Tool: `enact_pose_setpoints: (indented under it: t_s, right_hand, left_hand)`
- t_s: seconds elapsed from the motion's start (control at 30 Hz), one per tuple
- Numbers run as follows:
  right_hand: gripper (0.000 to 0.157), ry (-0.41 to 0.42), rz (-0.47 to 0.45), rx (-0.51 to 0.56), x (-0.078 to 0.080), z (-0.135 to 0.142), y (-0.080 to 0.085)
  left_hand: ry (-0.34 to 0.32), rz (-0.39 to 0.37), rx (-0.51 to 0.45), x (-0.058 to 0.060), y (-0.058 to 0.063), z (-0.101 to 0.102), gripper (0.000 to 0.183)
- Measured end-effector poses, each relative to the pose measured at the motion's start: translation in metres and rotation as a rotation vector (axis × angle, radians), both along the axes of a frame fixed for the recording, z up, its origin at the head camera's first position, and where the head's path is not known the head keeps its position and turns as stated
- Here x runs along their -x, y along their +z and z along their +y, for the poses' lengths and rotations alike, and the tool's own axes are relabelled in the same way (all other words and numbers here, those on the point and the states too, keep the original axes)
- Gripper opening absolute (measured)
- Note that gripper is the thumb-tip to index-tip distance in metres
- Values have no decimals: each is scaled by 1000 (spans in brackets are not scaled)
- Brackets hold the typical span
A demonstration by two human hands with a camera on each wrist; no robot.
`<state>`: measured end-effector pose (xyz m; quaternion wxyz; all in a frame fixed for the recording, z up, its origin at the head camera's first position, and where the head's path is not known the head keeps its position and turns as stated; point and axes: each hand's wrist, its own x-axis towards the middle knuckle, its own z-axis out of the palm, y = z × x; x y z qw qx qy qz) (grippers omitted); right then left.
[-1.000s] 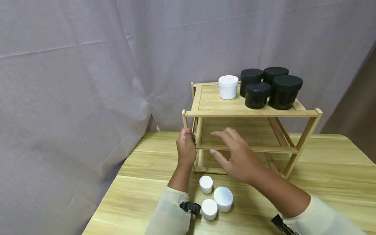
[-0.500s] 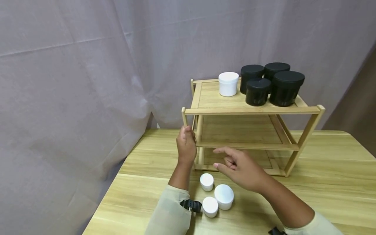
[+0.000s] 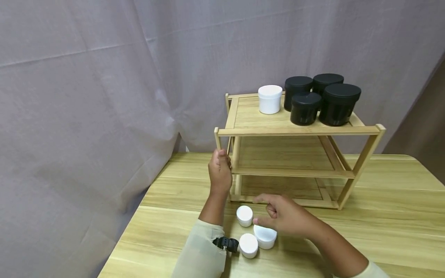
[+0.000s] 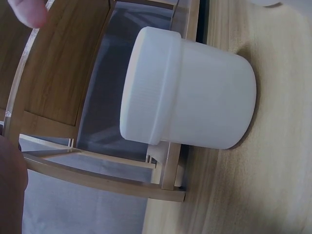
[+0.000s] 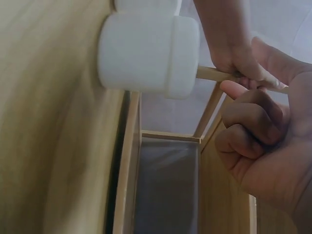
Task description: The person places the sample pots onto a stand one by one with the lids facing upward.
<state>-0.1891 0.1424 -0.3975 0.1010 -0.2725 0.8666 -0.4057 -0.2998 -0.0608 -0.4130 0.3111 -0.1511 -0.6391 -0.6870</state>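
In the head view, my left hand [image 3: 220, 172] grips the front left post of a wooden shelf rack [image 3: 299, 131], thumb uppermost. My right hand [image 3: 283, 213] hovers low in front of the rack with thumb and index finger spread apart; the right wrist view shows its other fingers [image 5: 248, 114] curled in with nothing held. Just left of those two fingertips stands a small white lidded jar [image 3: 245, 215]. Partly covered by the right hand is a wider white jar [image 3: 265, 237], beside another small white jar [image 3: 248, 246]. A white jar [image 4: 214, 92] looms large in the left wrist view.
On the rack's top shelf stand a white jar [image 3: 269, 100] and several black lidded jars [image 3: 305, 110]. A wood-grain table [image 3: 163, 216] carries everything, and a grey curtain [image 3: 104, 96] hangs behind and along the left.
My right hand has come down from in front of the middle shelf to the white jars on the table, its outer fingers curling in. My left hand has kept its grip on the post.
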Motion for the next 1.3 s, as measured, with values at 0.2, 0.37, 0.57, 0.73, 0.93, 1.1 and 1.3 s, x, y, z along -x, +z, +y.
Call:
enact_pose_setpoints:
  t_s: [0.2, 0.37, 0.57, 0.73, 0.93, 1.1, 1.3]
  right_hand:
    - [70, 27, -24, -13, 1, 3, -5]
    - [79, 32, -66, -58, 2, 10, -4]
    - [84, 49, -94, -71, 2, 17, -6]
    - [87, 71, -103, -49, 2, 20, -10]
    - [88, 95, -156, -62, 4, 22, -16]
    - [90, 105, -184, -77, 4, 22, -20]
    - [89, 102, -179, -97, 4, 22, -20]
  left_hand:
    - [16, 10, 11, 1, -1, 0, 76]
    - [18, -1, 7, -1, 0, 0, 82]
    - [5, 5, 1, -1, 1, 0, 82]
    - [3, 13, 5, -1, 1, 0, 80]
    - [10, 10, 4, -1, 0, 1, 84]
    - [14, 7, 3, -1, 1, 1, 86]
    - [14, 6, 9, 0, 1, 0, 87]
